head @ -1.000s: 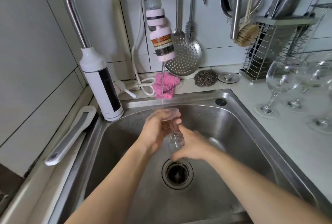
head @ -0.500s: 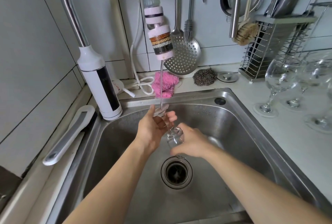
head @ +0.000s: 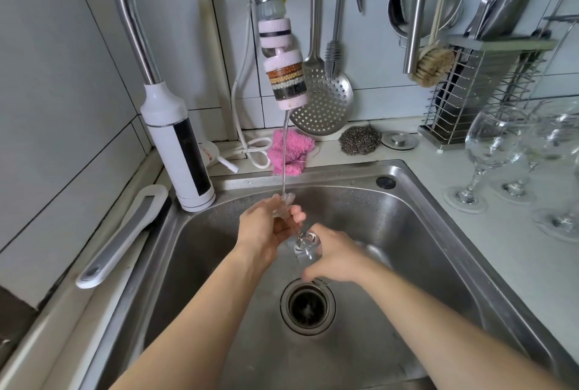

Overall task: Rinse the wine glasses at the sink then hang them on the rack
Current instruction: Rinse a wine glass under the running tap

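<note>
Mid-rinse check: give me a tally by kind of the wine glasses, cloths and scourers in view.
Wine glass held in the sink: 1
Wine glasses on the counter: 3, the last cut off by the frame edge
Pink cloth: 1
Steel scourer: 1
Total: 6

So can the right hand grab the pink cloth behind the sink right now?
Probably not yet. The right hand grips the wine glass with the left hand, so it is busy. Nothing solid blocks the pink cloth; only the water stream runs in front.
</note>
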